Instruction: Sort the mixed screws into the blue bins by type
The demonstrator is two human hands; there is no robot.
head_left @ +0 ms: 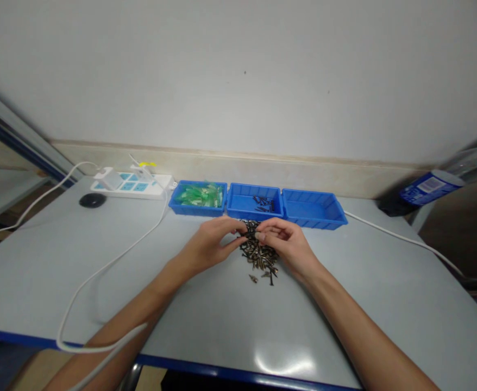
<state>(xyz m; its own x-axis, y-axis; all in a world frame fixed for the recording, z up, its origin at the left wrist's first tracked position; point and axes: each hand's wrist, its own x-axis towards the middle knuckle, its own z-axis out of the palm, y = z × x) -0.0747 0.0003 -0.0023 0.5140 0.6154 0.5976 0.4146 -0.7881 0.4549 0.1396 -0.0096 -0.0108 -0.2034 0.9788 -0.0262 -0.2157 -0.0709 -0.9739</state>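
A pile of small dark and brassy screws (263, 256) lies on the grey table, with a few loose ones at its near edge. My left hand (218, 241) is at the pile's upper left, thumb and forefinger apart over the screws, nothing visible between them. My right hand (285, 243) is at the upper right of the pile, its thumb and forefinger pinched together; what they hold is too small to make out. Just behind the hands, the middle blue bin (242, 205) has several dark screws (264, 203) at its right side.
The left blue bin (176, 207) holds green and clear pieces (200, 195); the right blue bin (315, 209) adjoins the middle one. A power strip (135, 185), black disc (92, 200), white cable (112, 262) and bottle (430, 187) are around the table (222, 320).
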